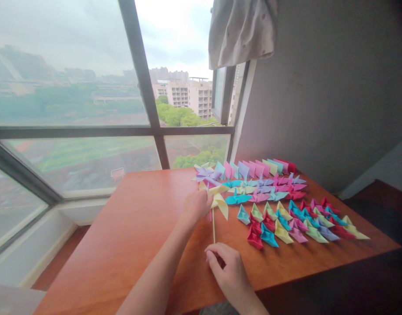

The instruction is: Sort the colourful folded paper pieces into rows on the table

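Observation:
My left hand [196, 205] is closed around the head of a yellow paper pinwheel [220, 200], its fingers curled on the folded paper. A thin wooden stick [213, 226] runs down from the pinwheel towards me. My right hand [227, 269] pinches the lower end of that stick, fingers pressed together. Both hands are over the reddish wooden table [138, 227], just left of the paper shapes.
Several rows of folded paper shapes [286, 221] in pink, blue, green, yellow, red and purple lie on the table's right half, with more pinwheels [253, 183] behind. A large window [89, 87] stands beyond the table, a grey wall [335, 87] at right, a curtain [242, 30] above.

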Demonstrator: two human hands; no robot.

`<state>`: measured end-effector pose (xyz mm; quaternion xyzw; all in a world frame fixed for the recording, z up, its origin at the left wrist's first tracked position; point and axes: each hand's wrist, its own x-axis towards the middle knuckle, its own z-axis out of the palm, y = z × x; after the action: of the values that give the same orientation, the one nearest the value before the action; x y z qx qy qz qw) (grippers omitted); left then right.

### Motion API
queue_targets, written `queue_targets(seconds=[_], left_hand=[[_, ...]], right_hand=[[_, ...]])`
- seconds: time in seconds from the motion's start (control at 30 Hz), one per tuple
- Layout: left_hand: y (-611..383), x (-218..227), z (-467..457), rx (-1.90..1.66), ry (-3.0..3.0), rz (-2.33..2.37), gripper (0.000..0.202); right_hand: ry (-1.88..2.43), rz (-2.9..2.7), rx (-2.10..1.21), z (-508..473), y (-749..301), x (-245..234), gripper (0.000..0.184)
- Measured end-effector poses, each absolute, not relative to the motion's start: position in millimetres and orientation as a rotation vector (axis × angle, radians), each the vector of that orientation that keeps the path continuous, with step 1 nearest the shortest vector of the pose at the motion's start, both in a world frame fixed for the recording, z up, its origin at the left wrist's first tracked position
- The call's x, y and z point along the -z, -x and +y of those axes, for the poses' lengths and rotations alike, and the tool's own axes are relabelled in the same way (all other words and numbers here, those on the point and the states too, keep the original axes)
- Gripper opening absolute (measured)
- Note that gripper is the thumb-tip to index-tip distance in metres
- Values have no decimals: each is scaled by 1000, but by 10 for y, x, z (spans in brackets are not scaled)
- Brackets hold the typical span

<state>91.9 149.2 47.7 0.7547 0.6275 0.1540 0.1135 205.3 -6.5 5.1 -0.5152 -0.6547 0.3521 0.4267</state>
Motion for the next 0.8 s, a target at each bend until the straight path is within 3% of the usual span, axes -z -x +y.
queue_targets(seconds=[0.47, 0.8], left_hand=[[-107, -328, 821, -964, -1830, 1487, 33], [-138, -77, 1163, -1351, -1336, 1204, 51]], right_hand=[[1178, -1343, -1035, 214, -1667, -194, 36], [895, -1288, -1153, 1049, -818, -123, 50]])
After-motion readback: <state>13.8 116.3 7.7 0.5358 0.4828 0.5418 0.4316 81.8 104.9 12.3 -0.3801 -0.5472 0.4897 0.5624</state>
